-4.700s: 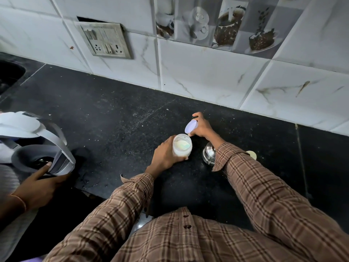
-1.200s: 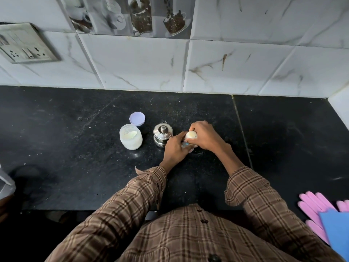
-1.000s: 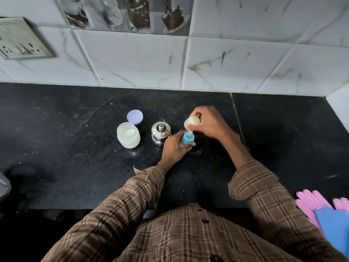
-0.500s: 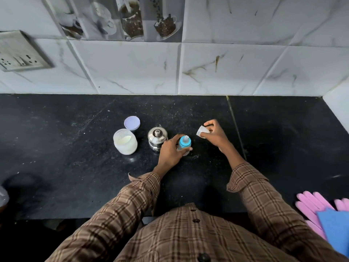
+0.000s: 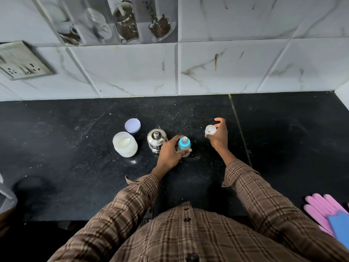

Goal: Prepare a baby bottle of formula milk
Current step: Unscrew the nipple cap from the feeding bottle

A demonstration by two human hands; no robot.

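A small baby bottle [image 5: 184, 145] with a blue collar and clear teat stands on the black counter [image 5: 75, 167]. My left hand [image 5: 170, 153] grips its body from the left. To the right, my right hand [image 5: 219, 136] pinches the bottle's clear cap [image 5: 210, 130] just above the counter. Left of the bottle stands an open white jar of formula powder [image 5: 125, 144], with its lilac lid [image 5: 132, 125] lying behind it. A lidded steel pot [image 5: 156, 140] sits between the jar and the bottle.
A tiled wall [image 5: 177, 69] runs along the back of the counter, with a switch plate [image 5: 20, 61] at the left. Pink rubber gloves [image 5: 321, 208] and a blue cloth [image 5: 340, 226] lie at the counter's front right. A grey object [image 5: 5, 197] shows at the left edge.
My right hand pulled the clear cap off the bottle and carried it right and down toward the counter. My left hand kept holding the bottle in place.
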